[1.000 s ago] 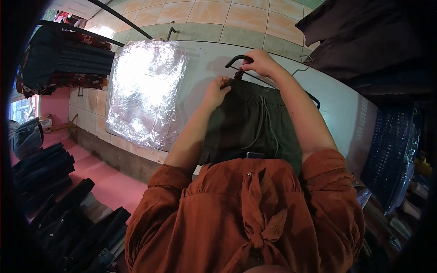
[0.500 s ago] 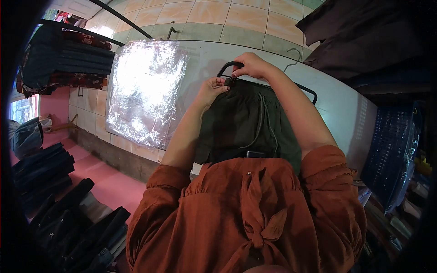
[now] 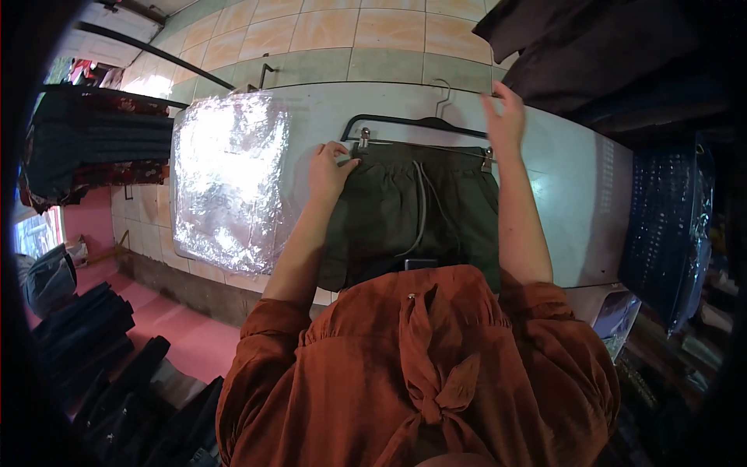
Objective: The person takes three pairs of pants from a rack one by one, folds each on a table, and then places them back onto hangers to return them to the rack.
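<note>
Dark green drawstring shorts (image 3: 381,202) lie on a white tabletop, their waistband fastened to a black clip hanger (image 3: 436,123). One metal clip (image 3: 364,138) grips the left end of the waistband and another clip (image 3: 487,159) the right end. My left hand (image 3: 330,170) pinches the left upper corner of the shorts, just below the left clip. Raised above the right end of the hanger, my right hand (image 3: 506,121) is empty, its fingers apart and slightly blurred. The hanger's metal hook (image 3: 443,95) points toward the tiled wall.
Shiny clear plastic packaging (image 3: 229,179) covers the left part of the white table (image 3: 572,202). A blue perforated basket (image 3: 661,226) stands at the right. Dark clothes (image 3: 591,54) hang at upper right, other garments (image 3: 101,140) hang at left, and folded jeans (image 3: 82,319) lie lower left.
My right hand has left the left clip and moved right, opening above the hanger's right end. The left clip now shows on the waistband. The view has shifted slightly.
</note>
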A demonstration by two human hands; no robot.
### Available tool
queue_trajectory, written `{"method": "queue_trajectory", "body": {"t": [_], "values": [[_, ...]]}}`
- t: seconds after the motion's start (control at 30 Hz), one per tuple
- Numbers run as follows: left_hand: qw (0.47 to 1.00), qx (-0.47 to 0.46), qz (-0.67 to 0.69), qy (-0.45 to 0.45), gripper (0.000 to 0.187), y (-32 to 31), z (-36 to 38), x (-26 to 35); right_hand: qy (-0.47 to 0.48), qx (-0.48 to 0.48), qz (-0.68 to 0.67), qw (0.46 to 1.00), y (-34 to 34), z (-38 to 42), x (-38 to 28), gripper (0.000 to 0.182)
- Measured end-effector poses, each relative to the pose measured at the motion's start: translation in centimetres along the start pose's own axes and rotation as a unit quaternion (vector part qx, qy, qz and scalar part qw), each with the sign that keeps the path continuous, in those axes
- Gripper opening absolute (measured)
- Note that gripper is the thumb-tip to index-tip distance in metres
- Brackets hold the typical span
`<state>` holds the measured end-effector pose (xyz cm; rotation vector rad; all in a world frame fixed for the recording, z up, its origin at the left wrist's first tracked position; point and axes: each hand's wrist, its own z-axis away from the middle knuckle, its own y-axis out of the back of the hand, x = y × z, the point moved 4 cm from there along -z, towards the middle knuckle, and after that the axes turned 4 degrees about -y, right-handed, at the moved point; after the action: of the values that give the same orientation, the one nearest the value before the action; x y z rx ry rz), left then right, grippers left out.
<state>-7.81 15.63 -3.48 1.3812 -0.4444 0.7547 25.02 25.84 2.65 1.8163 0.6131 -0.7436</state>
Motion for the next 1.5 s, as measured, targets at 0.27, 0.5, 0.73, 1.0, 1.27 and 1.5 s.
{"method": "queue_trajectory", "body": {"t": [0.27, 0.5, 0.73, 1.0, 1.27, 1.5], "values": [[0.919, -0.038, -0.027, -0.393, 0.046, -3.7, -2.2, 14.2, -0.179, -0.077, 0.03, 0.98, 1.8, 5.3, 9.7, 0.015], [0.852, -0.312, -0.048, -0.418, 0.05, -9.4, -5.5, 23.8, -0.16, -0.076, -0.212, 0.961, 5.3, 3.2, 3.7, 0.017], [0.846, -0.402, -0.013, -0.351, 0.041, -9.6, -7.1, 24.3, -0.289, 0.009, -0.389, 0.875, 4.4, 5.5, 8.0, 0.023], [0.826, -0.465, -0.002, -0.319, 0.041, -8.8, -7.0, 23.7, -0.172, -0.195, -0.007, 0.966, 0.3, 10.4, 4.9, 0.029], [0.863, -0.399, 0.022, -0.31, 0.032, -5.1, -4.6, 24.4, -0.235, -0.202, -0.288, 0.906, 3.6, 11.8, 2.5, 0.01], [0.884, -0.322, 0.111, -0.32, 0.027, -3.7, -3.6, 23.6, -0.194, -0.218, -0.378, 0.879, 5.3, 12.1, 1.3, 0.013]]}}
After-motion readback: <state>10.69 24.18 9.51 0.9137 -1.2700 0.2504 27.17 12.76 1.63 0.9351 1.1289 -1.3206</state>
